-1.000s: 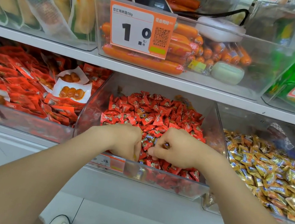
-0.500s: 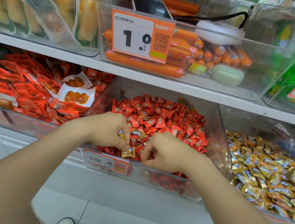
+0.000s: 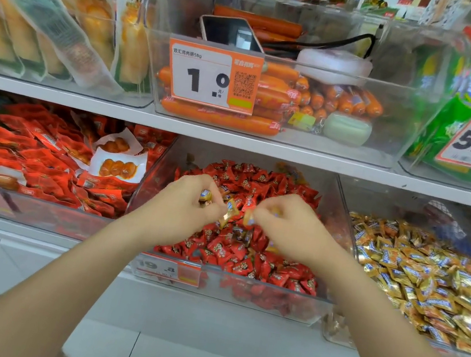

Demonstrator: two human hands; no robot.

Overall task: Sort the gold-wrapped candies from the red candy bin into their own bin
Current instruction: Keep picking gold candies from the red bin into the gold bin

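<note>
Left hand [image 3: 183, 205] and right hand [image 3: 284, 223], both curled, each grip gold candies [image 3: 230, 210] above the red bin [image 3: 239, 294], knuckles up.

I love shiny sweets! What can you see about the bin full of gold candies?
The gold candy bin is a clear plastic box on the lower shelf, to the right of the red candy bin. Small gold-wrapped candies with blue and orange marks heap toward its front; its back looks bare. The left hand and right hand pinch stray gold candies over the red bin, not touching this one.
</note>
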